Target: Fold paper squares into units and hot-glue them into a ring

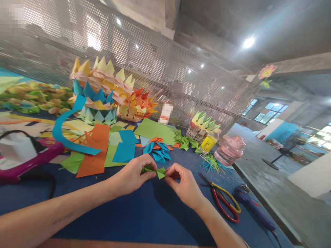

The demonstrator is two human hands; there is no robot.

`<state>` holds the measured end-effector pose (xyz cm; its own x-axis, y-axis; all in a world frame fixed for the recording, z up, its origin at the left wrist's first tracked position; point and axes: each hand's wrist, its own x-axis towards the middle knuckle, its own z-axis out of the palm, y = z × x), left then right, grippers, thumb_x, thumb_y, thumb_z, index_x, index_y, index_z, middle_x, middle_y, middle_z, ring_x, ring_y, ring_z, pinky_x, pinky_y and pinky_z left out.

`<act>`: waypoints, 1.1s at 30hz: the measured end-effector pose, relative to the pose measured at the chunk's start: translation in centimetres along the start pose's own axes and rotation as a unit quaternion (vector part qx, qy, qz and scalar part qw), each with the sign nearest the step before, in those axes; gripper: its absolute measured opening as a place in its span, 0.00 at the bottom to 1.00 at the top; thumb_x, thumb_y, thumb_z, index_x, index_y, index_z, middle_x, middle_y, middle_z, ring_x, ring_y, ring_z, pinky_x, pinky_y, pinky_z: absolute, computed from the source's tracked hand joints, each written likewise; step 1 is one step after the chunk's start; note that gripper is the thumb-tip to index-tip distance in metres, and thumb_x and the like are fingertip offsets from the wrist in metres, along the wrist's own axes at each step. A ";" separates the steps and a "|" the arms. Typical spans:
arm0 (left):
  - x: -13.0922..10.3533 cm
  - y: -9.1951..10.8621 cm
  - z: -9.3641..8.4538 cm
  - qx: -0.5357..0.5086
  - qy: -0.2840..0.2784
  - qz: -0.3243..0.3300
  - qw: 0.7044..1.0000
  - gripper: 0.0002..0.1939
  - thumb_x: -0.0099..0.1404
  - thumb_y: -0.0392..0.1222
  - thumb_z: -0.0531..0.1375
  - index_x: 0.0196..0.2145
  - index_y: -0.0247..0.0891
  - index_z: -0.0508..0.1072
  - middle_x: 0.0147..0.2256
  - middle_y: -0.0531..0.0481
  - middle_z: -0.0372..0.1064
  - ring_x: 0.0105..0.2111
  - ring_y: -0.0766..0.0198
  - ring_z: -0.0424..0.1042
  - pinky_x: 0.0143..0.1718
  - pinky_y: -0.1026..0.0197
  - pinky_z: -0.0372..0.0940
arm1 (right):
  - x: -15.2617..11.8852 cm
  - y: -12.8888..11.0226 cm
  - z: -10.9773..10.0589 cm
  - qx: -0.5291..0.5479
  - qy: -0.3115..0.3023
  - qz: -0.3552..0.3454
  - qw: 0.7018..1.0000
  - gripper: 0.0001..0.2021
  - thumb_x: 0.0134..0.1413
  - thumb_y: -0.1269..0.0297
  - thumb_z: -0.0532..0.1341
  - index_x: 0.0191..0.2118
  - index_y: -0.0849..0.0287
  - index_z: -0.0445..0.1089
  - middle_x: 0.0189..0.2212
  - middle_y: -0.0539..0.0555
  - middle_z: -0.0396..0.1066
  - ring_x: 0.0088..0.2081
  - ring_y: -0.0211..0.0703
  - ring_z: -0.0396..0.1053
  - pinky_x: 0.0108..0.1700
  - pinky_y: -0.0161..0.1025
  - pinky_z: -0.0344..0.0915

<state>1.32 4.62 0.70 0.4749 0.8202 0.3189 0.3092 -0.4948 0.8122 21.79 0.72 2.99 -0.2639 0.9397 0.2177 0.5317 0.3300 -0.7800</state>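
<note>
Between my two hands, just above the blue tabletop, is a small folded green paper piece point(160, 173) with pointed corners. My left hand point(138, 174) pinches its left end between thumb and fingers. On the other side my right hand point(182, 182) has thumb and forefinger closed on its right edge. Right behind the hands lies a cluster of blue folded paper pieces point(158, 151) with some orange ones. Several green folded pieces point(186, 140) are heaped beyond it to the right.
Red-and-yellow-handled scissors point(224, 203) and a blue glue gun point(254, 206) lie at right. A yellow-labelled bottle point(208, 143) and pink jar point(229, 150) stand behind. Paper sheets point(124, 151), spiky folded-paper baskets point(100, 98) and a magenta tool point(33, 158) occupy the left.
</note>
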 end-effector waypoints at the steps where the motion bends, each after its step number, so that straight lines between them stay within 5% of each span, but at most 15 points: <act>1: 0.0 0.0 0.0 0.003 0.001 0.003 1.000 0.07 0.61 0.45 0.56 0.31 0.39 0.69 0.34 0.50 0.68 0.36 0.61 0.68 0.39 0.60 0.63 | 0.0 0.0 0.0 0.000 -0.001 0.000 1.000 0.03 0.53 0.68 0.61 0.30 0.58 0.67 0.29 0.50 0.72 0.32 0.40 0.69 0.38 0.36 0.67; 27: -0.1 0.1 0.3 0.024 0.020 0.040 0.999 0.09 0.65 0.44 0.52 0.30 0.39 0.67 0.30 0.52 0.68 0.33 0.63 0.68 0.36 0.63 0.62 | -0.2 -0.5 0.2 -0.013 0.003 0.007 1.000 0.03 0.52 0.68 0.63 0.30 0.58 0.68 0.25 0.48 0.70 0.28 0.37 0.67 0.33 0.33 0.65; 33: -0.3 -0.3 0.3 0.033 0.038 0.106 0.993 0.09 0.68 0.42 0.51 0.30 0.39 0.65 0.32 0.51 0.66 0.34 0.63 0.67 0.38 0.61 0.61 | -3.3 -2.0 -2.5 -0.108 0.063 -0.064 0.990 0.06 0.59 0.68 0.58 0.41 0.57 0.69 0.42 0.54 0.71 0.41 0.41 0.70 0.44 0.36 0.67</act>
<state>1.35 4.39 0.23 0.4728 0.7134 0.5172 0.2639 -0.6746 0.6893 23.55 -2.82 5.30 -0.2440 0.8885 0.3886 0.6637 0.4452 -0.6011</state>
